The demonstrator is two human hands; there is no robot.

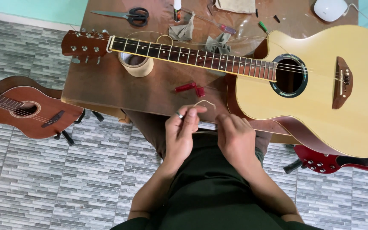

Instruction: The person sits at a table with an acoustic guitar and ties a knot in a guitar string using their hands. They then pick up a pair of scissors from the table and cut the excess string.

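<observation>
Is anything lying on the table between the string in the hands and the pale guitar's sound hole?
Nothing visible blocks it. The left hand and right hand hold the thin string at the table edge. The red winder lies to the left, off the line to the sound hole.

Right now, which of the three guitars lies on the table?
The pale yellow acoustic guitar, across the brown table; the small brown guitar and red guitar sit lower, beside it.

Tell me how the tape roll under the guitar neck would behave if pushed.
The tape roll lies flat on its side on the wooden table, so it would likely slide, not roll. Its hollow core suggests it is light. The guitar neck above may block lifting.
</observation>
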